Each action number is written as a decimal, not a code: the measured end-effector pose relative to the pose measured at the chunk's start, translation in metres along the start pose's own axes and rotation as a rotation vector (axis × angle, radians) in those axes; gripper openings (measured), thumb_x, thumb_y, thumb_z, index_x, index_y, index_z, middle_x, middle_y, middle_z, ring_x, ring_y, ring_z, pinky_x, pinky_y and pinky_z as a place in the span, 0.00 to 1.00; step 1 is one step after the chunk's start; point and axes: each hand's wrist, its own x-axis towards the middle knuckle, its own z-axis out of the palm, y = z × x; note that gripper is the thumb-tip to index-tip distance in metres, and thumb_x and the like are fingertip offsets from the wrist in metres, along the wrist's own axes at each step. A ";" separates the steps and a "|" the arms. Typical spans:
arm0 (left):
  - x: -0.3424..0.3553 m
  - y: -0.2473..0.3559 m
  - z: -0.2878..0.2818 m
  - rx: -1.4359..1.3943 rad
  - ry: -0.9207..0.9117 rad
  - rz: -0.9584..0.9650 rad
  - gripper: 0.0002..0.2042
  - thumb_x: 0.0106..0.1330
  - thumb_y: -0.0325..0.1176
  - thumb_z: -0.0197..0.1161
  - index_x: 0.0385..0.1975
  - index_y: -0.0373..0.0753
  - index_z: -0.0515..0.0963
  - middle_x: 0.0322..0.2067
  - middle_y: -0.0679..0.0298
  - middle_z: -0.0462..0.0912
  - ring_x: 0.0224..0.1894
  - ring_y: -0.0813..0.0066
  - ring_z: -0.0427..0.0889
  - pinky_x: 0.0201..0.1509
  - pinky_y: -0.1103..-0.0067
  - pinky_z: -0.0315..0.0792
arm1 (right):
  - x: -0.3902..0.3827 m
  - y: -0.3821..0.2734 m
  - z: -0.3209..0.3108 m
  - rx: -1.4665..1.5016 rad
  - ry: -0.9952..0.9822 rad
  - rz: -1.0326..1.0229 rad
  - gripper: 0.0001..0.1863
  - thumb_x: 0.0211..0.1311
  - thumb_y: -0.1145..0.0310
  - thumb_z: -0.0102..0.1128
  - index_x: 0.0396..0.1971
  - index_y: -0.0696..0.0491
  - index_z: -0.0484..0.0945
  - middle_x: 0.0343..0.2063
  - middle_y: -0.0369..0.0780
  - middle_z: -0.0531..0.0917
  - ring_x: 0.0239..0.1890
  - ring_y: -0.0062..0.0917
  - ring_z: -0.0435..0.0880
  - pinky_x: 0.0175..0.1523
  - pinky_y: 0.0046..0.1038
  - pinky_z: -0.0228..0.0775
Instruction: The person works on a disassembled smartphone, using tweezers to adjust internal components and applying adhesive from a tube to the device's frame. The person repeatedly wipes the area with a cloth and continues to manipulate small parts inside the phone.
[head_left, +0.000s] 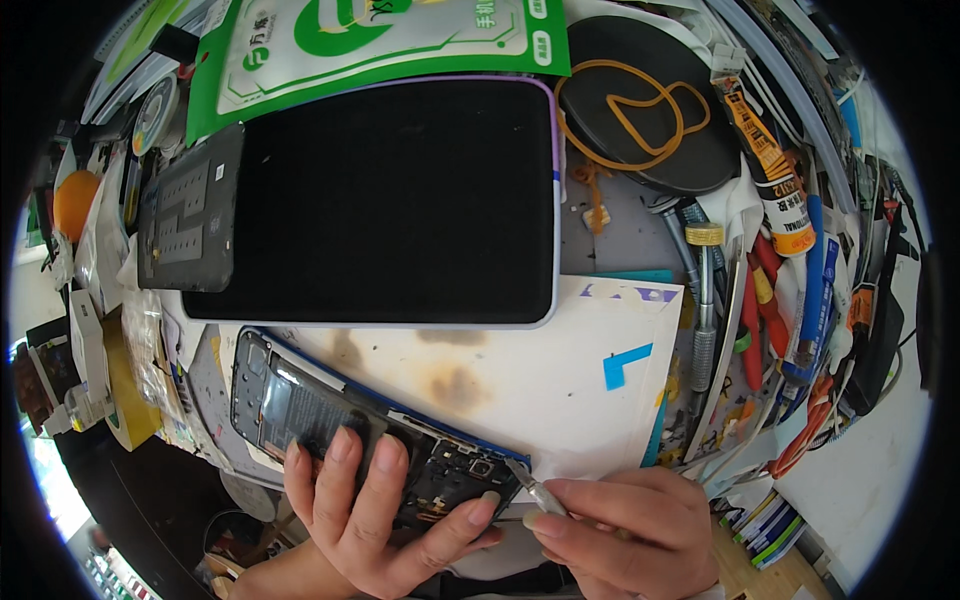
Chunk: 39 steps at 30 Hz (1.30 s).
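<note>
An opened smartphone (pixel 440 452) with a blue frame edge lies slanted near the front of the bench, its inner parts bare. Its dark battery (pixel 312 408) shows left of the middle. My left hand (pixel 385 510) grips the phone from the near side, fingers over its face and thumb by the circuit board end. Pinched in my right hand (pixel 630 530) is a slim silver craft knife (pixel 545 497), its pointed tip at the phone's right corner. Whether the tip goes under the edge is too small to tell.
Under the phone lies a white board (pixel 500 385) with brown scorch marks. Behind it is a large black panel (pixel 400 200) with a pale rim; a dark back cover (pixel 190 215) overlaps its left end. Rubber bands (pixel 640 110), a glue tube (pixel 770 170) and pliers (pixel 765 310) lie right.
</note>
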 end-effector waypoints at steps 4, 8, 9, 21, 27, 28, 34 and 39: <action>0.000 0.000 0.002 0.013 0.020 -0.002 0.28 0.67 0.67 0.61 0.66 0.69 0.74 0.66 0.34 0.68 0.68 0.29 0.67 0.69 0.33 0.54 | -0.009 0.010 0.016 0.193 0.218 -0.034 0.17 0.54 0.81 0.71 0.46 0.57 0.88 0.43 0.48 0.87 0.33 0.34 0.86 0.34 0.27 0.77; -0.001 0.000 0.000 0.002 0.008 -0.002 0.28 0.67 0.67 0.61 0.66 0.69 0.74 0.66 0.34 0.68 0.68 0.29 0.67 0.69 0.33 0.54 | -0.018 0.018 0.015 0.077 0.153 -0.099 0.18 0.53 0.81 0.72 0.46 0.56 0.88 0.42 0.47 0.87 0.32 0.35 0.86 0.34 0.28 0.77; -0.001 0.000 0.000 -0.002 0.005 -0.002 0.28 0.67 0.67 0.61 0.66 0.69 0.73 0.67 0.35 0.68 0.68 0.29 0.67 0.69 0.33 0.54 | -0.022 0.017 0.014 0.049 0.146 -0.110 0.18 0.53 0.81 0.73 0.46 0.56 0.88 0.42 0.47 0.87 0.32 0.35 0.86 0.34 0.28 0.77; 0.000 0.002 0.005 -0.004 0.052 -0.018 0.29 0.66 0.67 0.62 0.66 0.70 0.74 0.66 0.36 0.69 0.68 0.31 0.69 0.69 0.34 0.56 | 0.027 0.034 0.051 0.124 0.625 -0.364 0.16 0.58 0.80 0.71 0.48 0.57 0.87 0.43 0.46 0.87 0.32 0.30 0.86 0.34 0.24 0.75; 0.002 0.001 0.007 -0.014 0.088 -0.014 0.28 0.66 0.66 0.62 0.66 0.69 0.75 0.65 0.35 0.70 0.67 0.30 0.69 0.68 0.34 0.56 | -0.008 -0.021 -0.001 0.365 0.226 0.372 0.13 0.63 0.80 0.68 0.48 0.59 0.85 0.45 0.48 0.86 0.32 0.28 0.86 0.34 0.21 0.74; 0.003 0.001 0.007 -0.017 0.085 -0.010 0.28 0.66 0.66 0.62 0.65 0.68 0.75 0.65 0.35 0.71 0.67 0.30 0.70 0.68 0.34 0.56 | -0.012 -0.033 -0.009 0.570 0.168 0.650 0.13 0.65 0.78 0.67 0.49 0.59 0.85 0.46 0.48 0.86 0.33 0.27 0.85 0.34 0.20 0.74; 0.012 0.002 0.013 -0.032 0.228 -0.038 0.22 0.70 0.62 0.61 0.61 0.70 0.81 0.58 0.49 0.81 0.62 0.46 0.78 0.70 0.47 0.62 | 0.034 -0.041 0.001 -0.163 0.183 0.291 0.12 0.52 0.73 0.76 0.37 0.53 0.84 0.33 0.38 0.80 0.29 0.22 0.75 0.33 0.23 0.66; 0.016 0.002 0.018 -0.052 0.294 -0.048 0.21 0.69 0.61 0.62 0.59 0.69 0.82 0.57 0.51 0.82 0.61 0.49 0.79 0.70 0.50 0.62 | 0.048 -0.001 -0.003 -0.216 -0.014 0.132 0.21 0.39 0.73 0.83 0.39 0.50 0.88 0.33 0.38 0.80 0.28 0.24 0.77 0.27 0.22 0.65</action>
